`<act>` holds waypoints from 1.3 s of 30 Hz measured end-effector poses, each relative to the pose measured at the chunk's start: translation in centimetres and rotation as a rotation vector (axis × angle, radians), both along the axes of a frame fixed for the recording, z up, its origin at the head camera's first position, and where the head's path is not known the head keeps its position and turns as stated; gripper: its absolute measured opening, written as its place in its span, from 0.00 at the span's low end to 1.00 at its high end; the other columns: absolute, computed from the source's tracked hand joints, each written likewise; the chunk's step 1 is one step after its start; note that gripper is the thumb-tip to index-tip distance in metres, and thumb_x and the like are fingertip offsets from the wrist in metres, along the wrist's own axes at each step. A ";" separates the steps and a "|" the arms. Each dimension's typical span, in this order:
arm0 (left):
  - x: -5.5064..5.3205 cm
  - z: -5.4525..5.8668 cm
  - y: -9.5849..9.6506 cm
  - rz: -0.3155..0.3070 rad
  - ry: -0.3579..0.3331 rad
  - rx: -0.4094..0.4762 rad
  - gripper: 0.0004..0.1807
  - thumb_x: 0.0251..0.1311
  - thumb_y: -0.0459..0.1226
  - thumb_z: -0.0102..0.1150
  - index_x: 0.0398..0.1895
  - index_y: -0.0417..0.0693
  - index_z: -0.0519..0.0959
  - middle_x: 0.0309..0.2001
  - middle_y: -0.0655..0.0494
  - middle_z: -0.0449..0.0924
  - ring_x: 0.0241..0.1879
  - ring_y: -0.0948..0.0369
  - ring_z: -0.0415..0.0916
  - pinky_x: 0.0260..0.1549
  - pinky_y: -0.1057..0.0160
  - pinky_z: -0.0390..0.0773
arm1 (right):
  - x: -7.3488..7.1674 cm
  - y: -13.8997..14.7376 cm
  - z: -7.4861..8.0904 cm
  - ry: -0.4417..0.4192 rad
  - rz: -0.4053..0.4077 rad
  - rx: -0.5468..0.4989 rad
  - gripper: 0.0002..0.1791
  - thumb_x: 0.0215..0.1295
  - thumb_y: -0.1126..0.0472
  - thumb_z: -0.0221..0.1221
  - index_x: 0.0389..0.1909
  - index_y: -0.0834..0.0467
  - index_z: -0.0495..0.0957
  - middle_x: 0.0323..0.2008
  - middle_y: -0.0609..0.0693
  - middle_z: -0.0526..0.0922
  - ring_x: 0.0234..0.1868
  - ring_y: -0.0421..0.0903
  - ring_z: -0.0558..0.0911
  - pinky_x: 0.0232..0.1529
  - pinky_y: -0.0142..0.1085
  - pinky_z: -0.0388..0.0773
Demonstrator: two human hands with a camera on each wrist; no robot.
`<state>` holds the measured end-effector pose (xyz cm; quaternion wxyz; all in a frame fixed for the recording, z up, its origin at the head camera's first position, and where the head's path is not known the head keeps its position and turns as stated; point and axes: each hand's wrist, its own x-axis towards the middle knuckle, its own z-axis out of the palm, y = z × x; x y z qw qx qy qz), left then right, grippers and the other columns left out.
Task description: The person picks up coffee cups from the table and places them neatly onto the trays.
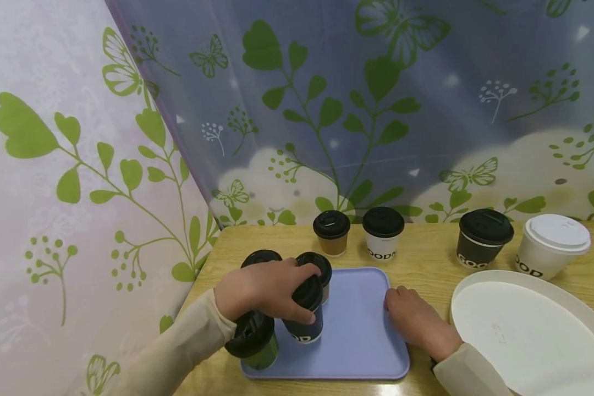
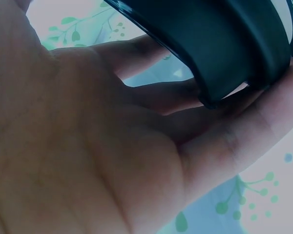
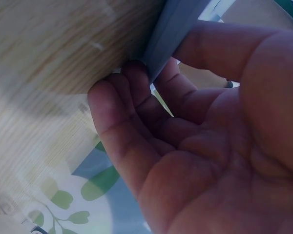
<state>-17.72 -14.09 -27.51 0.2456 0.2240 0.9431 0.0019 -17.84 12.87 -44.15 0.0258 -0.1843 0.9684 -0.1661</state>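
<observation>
My left hand (image 1: pixel 267 287) grips a dark blue paper coffee cup (image 1: pixel 306 325) by its black lid, over the left part of a lavender tray (image 1: pixel 358 330). The left wrist view shows the black lid (image 2: pixel 224 39) between the fingers. A green cup (image 1: pixel 263 355) with a black lid stands at the tray's front left corner. Behind the hand are a black-lidded cup (image 1: pixel 320 260) and another black lid (image 1: pixel 261 256), both partly hidden. At the tray's right side my right hand (image 1: pixel 418 319) pinches the edge, fingers lying against the table and under the rim (image 3: pixel 173 36).
On the wooden table (image 1: pixel 425 253), a brown cup (image 1: pixel 333 245) and a white cup (image 1: pixel 382 245) stand behind the tray. Farther right are a black cup (image 1: pixel 480 250) and a white-lidded cup (image 1: pixel 544 258). A round white tray (image 1: pixel 467 283) lies at the right. Patterned cloth hangs behind.
</observation>
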 end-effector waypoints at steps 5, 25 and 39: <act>0.4 -0.3 0.2 -0.011 0.000 -0.003 0.44 0.60 0.61 0.69 0.79 0.67 0.63 0.69 0.51 0.70 0.62 0.53 0.76 0.57 0.48 0.76 | 0.1 0.0 0.1 0.008 -0.001 0.003 0.05 0.72 0.72 0.53 0.37 0.62 0.75 0.33 0.55 0.73 0.36 0.54 0.75 0.40 0.51 0.77; 1.0 -1.4 0.7 -0.091 -0.017 -0.023 0.41 0.60 0.61 0.69 0.75 0.68 0.66 0.67 0.49 0.71 0.57 0.53 0.78 0.53 0.50 0.78 | 0.2 -0.1 0.3 0.015 0.001 0.004 0.05 0.72 0.72 0.52 0.37 0.63 0.75 0.33 0.56 0.73 0.36 0.55 0.75 0.40 0.51 0.77; 0.9 -2.0 0.8 -0.070 0.002 -0.032 0.42 0.59 0.61 0.70 0.75 0.67 0.67 0.63 0.49 0.73 0.56 0.53 0.78 0.53 0.51 0.78 | 0.1 -0.1 0.2 0.019 0.001 0.005 0.05 0.72 0.72 0.52 0.37 0.63 0.76 0.33 0.56 0.73 0.36 0.54 0.75 0.40 0.51 0.77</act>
